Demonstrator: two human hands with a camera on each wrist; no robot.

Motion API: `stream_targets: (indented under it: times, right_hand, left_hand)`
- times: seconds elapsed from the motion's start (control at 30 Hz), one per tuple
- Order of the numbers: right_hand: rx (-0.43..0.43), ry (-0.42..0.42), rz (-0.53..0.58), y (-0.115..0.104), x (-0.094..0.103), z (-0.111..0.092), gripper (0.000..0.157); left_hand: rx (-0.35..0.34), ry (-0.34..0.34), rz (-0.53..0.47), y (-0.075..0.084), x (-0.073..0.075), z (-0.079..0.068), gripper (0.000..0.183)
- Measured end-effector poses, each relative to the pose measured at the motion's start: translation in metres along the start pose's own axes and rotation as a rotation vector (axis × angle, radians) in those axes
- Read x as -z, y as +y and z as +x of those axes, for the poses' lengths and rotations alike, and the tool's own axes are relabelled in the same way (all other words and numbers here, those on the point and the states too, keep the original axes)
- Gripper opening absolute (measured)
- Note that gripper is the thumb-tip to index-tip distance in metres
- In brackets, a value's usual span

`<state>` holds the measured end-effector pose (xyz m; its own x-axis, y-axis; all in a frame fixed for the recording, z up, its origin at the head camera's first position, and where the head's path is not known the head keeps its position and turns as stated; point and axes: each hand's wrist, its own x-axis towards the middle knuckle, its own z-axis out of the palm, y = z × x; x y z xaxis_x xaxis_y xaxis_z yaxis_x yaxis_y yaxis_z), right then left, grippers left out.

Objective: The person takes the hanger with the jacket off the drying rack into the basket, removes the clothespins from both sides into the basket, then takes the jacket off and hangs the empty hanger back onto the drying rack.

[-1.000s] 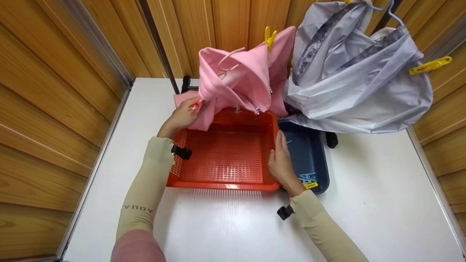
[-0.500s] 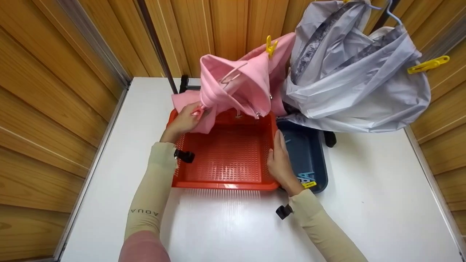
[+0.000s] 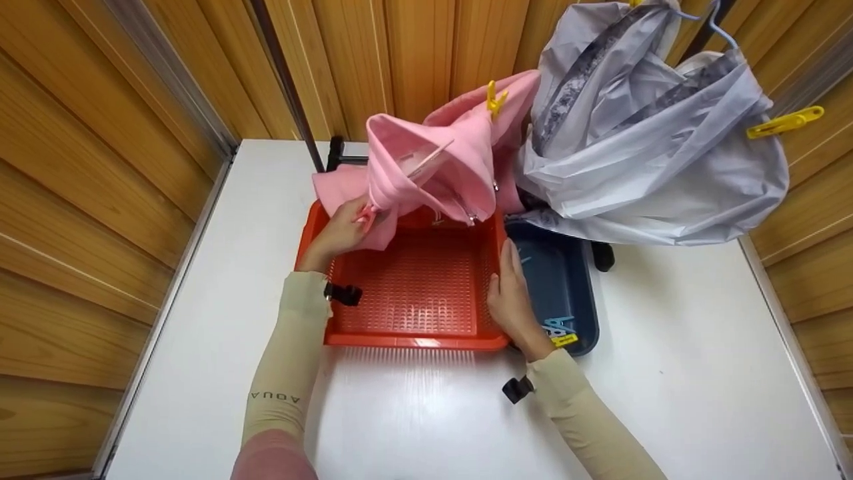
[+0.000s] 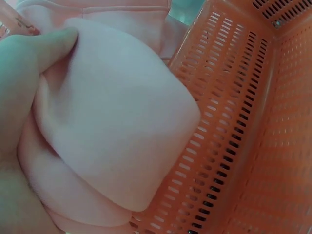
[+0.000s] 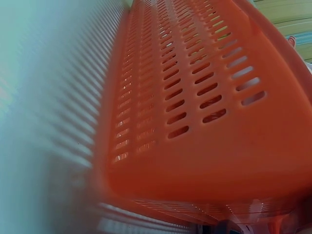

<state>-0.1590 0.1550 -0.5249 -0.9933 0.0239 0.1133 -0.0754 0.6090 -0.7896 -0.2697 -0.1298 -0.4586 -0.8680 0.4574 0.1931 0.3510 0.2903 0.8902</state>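
Gripping pink garment (image 3: 403,181), touching red basket (image 3: 418,342)

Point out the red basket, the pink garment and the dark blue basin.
Red basket (image 3: 416,293), head view: perforated floor.
Pink garment (image 3: 470,157), head view: cloth near its middle.
Dark blue basin (image 3: 563,283), head view: its floor.

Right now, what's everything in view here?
Basket: 1, red, centre
Basin: 1, dark blue, right
Pink garment: 1, pink, over basket
Grey garment: 1, grey, upper right
Yellow clothespins: 3 clear, yellow, garments, basin
Blue clothespins: several, light blue, basin
Small clip: 1, reddish, left of centre
Hanger: 1, pale blue, upper right
Poles: 2, dark, back
Table: 1, white, beneath
Walls: 3, brown, around
Sleeves: 2, beige, forearms
Wrist cameras: 2, black, wrists
Left hand: 1, gripping pink garment
Right hand: 1, touching basket
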Motion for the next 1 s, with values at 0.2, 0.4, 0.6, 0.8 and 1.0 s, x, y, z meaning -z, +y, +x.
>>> stream_targets:
  times: [0.2, 0.4, 0.6, 0.8, 1.0]
  right_hand:
    - [-0.015, -0.005, -0.001, 0.002, 0.001, -0.001, 0.063]
    - [-0.017, -0.012, 0.030, 0.003, 0.001, 0.001, 0.062]
    - [-0.001, -0.035, 0.044, 0.002, 0.004, 0.004, 0.064]
    - [0.021, -0.028, 0.041, 0.002, 0.009, 0.007, 0.066]
    - [-0.028, -0.048, 0.050, -0.001, 0.016, 0.009, 0.065]
  left_hand:
    - [-0.005, 0.008, 0.045, -0.012, -0.008, -0.001, 0.026]
    - [0.031, 0.011, 0.101, -0.004, -0.008, -0.002, 0.029]
    - [0.064, 0.021, 0.085, -0.002, -0.010, -0.003, 0.019]
    - [0.088, 0.010, 0.061, -0.003, -0.011, -0.003, 0.020]
    - [0.103, -0.001, 0.064, -0.003, -0.011, -0.002, 0.018]
